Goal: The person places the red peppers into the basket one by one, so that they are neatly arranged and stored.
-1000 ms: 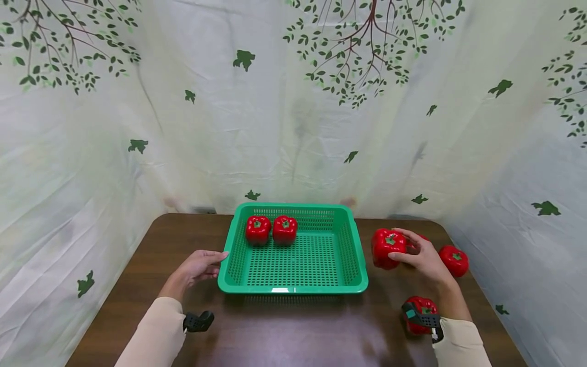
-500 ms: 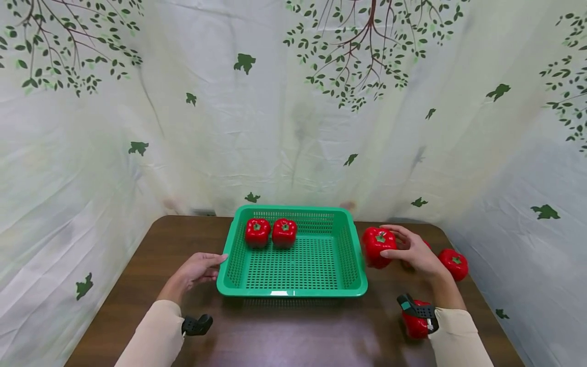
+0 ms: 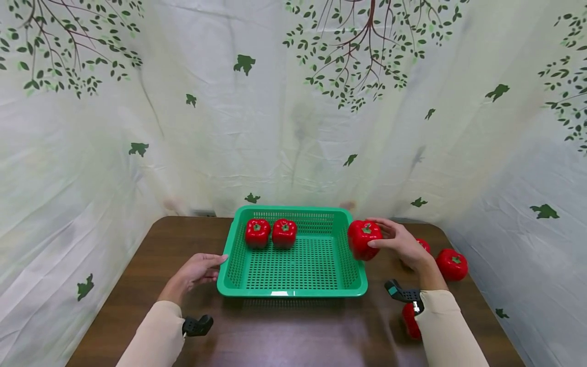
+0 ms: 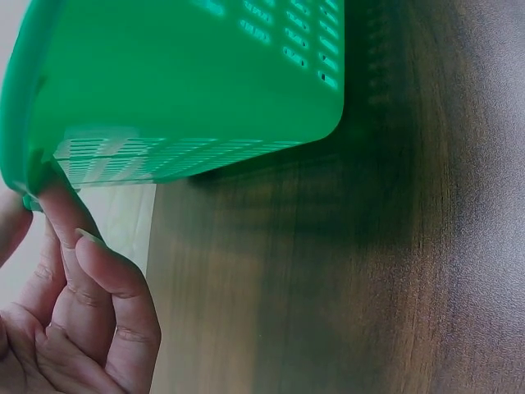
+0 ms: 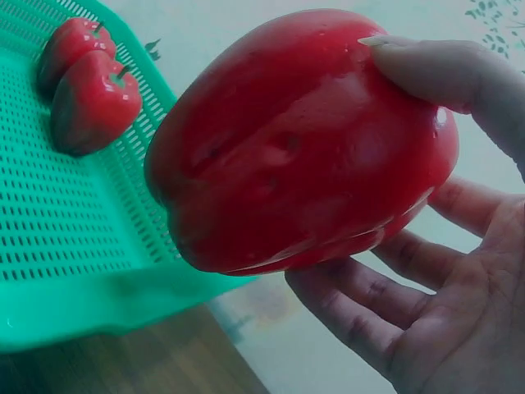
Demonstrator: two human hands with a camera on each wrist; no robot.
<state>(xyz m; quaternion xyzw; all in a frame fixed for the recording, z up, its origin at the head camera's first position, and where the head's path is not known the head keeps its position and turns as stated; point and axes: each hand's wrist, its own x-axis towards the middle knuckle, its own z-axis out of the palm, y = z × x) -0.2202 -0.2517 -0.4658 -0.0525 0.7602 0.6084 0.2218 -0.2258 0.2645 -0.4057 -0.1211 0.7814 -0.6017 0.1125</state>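
A red bell pepper [image 3: 364, 239] is in my right hand [image 3: 403, 243], gripped between thumb and fingers over the right rim of the green basket [image 3: 293, 293]. The right wrist view has that pepper [image 5: 295, 148] up close, lifted above the table, with the thumb on one side and fingers on the other. At the basket's left side, my left hand [image 3: 198, 270] pinches the rim. The left wrist view has the thumb and a finger of that hand [image 4: 90, 304] at the rim. Inside the basket, two red bell peppers sit side by side, a left one [image 3: 257, 233] and a right one [image 3: 284, 234].
On the brown table [image 3: 293, 336], right of the basket, lie a bell pepper [image 3: 451, 264] near the edge, another [image 3: 423, 245] partly behind my right hand, and one [image 3: 411, 321] partly hidden by the right sleeve. A leaf-printed cloth [image 3: 293, 127] hangs behind.
My right hand has carried its bell pepper leftward, from beside the basket to over its right rim. The left hand has stayed at the basket's left rim.
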